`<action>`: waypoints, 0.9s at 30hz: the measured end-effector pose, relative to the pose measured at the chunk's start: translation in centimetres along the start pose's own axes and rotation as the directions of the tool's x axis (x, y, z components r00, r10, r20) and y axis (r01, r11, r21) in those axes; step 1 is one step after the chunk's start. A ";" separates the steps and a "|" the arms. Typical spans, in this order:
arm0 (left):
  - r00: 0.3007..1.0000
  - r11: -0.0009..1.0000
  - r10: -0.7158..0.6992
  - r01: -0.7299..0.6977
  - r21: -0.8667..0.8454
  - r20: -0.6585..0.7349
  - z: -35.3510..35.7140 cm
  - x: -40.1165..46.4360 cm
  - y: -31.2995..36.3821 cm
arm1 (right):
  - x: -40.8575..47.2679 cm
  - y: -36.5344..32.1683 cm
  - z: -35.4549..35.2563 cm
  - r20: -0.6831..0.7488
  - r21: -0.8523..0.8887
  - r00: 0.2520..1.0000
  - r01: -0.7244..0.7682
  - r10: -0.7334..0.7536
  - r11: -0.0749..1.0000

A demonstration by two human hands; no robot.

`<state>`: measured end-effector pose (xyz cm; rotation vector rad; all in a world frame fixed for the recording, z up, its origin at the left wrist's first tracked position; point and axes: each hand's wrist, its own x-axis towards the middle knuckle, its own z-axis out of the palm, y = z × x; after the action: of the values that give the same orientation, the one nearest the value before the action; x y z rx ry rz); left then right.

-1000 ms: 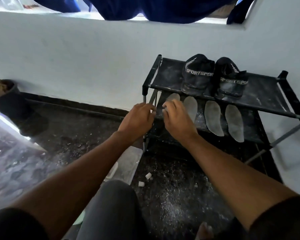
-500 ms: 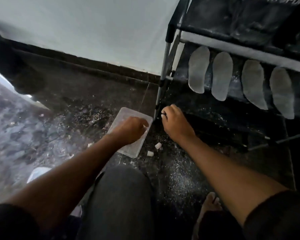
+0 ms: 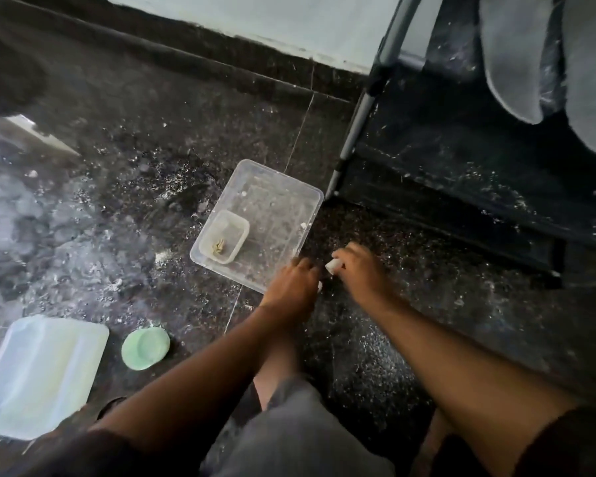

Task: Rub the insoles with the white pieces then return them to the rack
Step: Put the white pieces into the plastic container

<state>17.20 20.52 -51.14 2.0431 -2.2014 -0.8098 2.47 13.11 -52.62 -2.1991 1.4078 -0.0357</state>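
Head view, looking down at a dark speckled floor (image 3: pixel 124 187) dusted with white powder. The right hand (image 3: pixel 362 270) pinches a white piece (image 3: pixel 332 266) between curled fingers, just above the floor and just right of a clear plastic tray (image 3: pixel 291 201). The left hand (image 3: pixel 291 285) hovers with curled fingers over the tray's near corner; a second white bit (image 3: pixel 320 286) shows at its fingertips, though whether it is gripped or merely lies beneath cannot be told. Inside the tray sits a smaller clear tub (image 3: pixel 233 223) holding a small tan scrap. At upper right stands the black rack (image 3: pixel 461 187), its grey metal leg (image 3: pixel 356 122) meeting the floor beside the tray's far corner; two pale grey insoles (image 3: pixel 516 60) lie side by side on a shelf, their rounded ends hanging over its front edge. At lower left, well apart from the hands, lie a translucent white lid (image 3: pixel 38 373) and, just beside it, a round pale green cap (image 3: pixel 145 347).
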 end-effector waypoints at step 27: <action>0.965 0.997 0.032 -0.013 0.077 -0.259 4.0 2.1 -1.7 | 2.2 -0.2 3.6 -0.097 -0.234 0.986 0.111 -0.137 0.966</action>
<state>17.03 19.97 -55.91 2.0175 -2.1335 -0.4332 4.66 12.81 -56.22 -2.5085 1.3904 -0.0452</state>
